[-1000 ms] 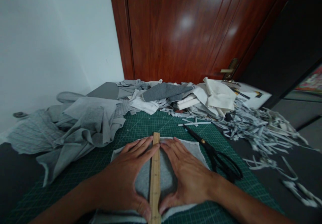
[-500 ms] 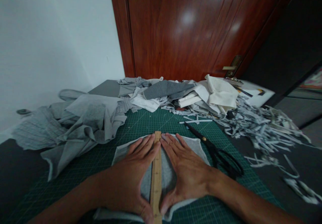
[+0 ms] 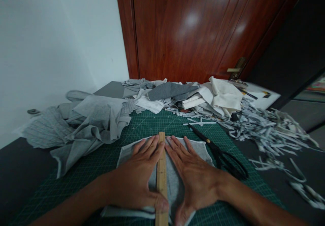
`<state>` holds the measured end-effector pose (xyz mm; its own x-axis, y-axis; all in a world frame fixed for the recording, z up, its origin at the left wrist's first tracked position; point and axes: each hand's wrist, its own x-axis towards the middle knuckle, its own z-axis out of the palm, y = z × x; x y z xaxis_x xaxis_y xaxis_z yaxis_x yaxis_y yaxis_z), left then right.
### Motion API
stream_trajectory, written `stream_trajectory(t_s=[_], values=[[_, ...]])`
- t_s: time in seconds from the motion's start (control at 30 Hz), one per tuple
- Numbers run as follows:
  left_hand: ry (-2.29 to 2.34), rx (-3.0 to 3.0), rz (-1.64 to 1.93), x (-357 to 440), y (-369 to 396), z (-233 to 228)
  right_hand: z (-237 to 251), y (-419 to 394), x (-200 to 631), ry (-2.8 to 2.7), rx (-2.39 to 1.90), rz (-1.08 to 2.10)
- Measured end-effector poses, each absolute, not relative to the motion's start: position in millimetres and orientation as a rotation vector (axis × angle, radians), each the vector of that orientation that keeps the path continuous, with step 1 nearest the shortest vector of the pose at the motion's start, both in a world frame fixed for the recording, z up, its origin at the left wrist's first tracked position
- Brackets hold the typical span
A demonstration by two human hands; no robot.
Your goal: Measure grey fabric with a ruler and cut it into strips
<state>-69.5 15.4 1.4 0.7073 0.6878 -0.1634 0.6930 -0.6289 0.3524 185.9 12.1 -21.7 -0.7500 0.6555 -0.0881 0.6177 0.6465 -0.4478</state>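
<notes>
item, nearest the camera: left hand (image 3: 138, 182), palm down and fingers spread flat on a grey fabric piece (image 3: 175, 182), thumb laid across the near part of a wooden ruler (image 3: 161, 175), fingertips touching the ruler's left edge; it grips nothing, only presses. item: right hand (image 3: 196, 177), likewise flat and open, fingers fanned and lying against the ruler's right edge, thumb at the fabric's near hem. item: the ruler, lying lengthways away from the person between the two hands, on top of the fabric, its far end reaching just past the fabric's far edge. item: the grey fabric piece, spread flat at the near middle of a green cutting mat (image 3: 149, 124) (printed with a grid), pale edging visible along its far and near sides. item: black scissors (image 3: 219, 155), blades together, lying on the mat just right of the fabric, handles toward the person, tips pointing away and left. item: crumpled grey cloth (image 3: 86, 127), heaped at the left, overlapping the mat's left edge and the dark table (image 3: 15, 171). item: loose white strips (image 3: 200, 121), on the mat beyond the scissor tips. item: pile of cut strips (image 3: 266, 131), scattered over the right side of the table. item: heap of folded white and grey cloth (image 3: 193, 97), along the far edge of the mat. item, farthest: reddish wooden door (image 3: 193, 29) with a metal handle (image 3: 235, 69), white wall (image 3: 56, 36) to its left.
</notes>
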Motion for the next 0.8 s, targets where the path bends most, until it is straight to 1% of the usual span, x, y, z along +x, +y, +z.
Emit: stream_trajectory(t_s=[0.1,0.17,0.23,0.33,0.43,0.53,0.67,0.8], values=[[1.124,2.561,0.015,-62.9,11.2,-5.3,-21.0,13.7,185.8,-2.790,-1.082,0.736],[1.172,2.590,0.097,-59.1,8.4,-12.0,-20.7,13.7,185.5,-2.796,-1.080,0.742],[1.217,2.608,0.231,-57.3,6.3,-18.6,-20.2,12.8,185.0,-2.790,-1.073,0.723],[1.262,2.535,0.538,-60.1,5.8,-25.5,-18.1,11.7,183.9,-2.787,-1.064,0.700],[1.176,2.441,0.739,-66.8,7.0,-28.1,-14.2,12.8,182.9,-2.813,-1.094,0.741],[1.038,2.434,0.725,-71.5,5.8,-26.6,-9.7,15.4,181.7,-2.854,-1.122,0.831],[1.079,2.416,0.651,-72.0,-2.7,-23.2,-5.6,17.6,180.4,-2.855,-1.144,0.890],[1.097,2.449,0.655,-71.6,-10.3,-23.0,-4.6,17.9,181.1,-2.853,-1.141,0.934]])
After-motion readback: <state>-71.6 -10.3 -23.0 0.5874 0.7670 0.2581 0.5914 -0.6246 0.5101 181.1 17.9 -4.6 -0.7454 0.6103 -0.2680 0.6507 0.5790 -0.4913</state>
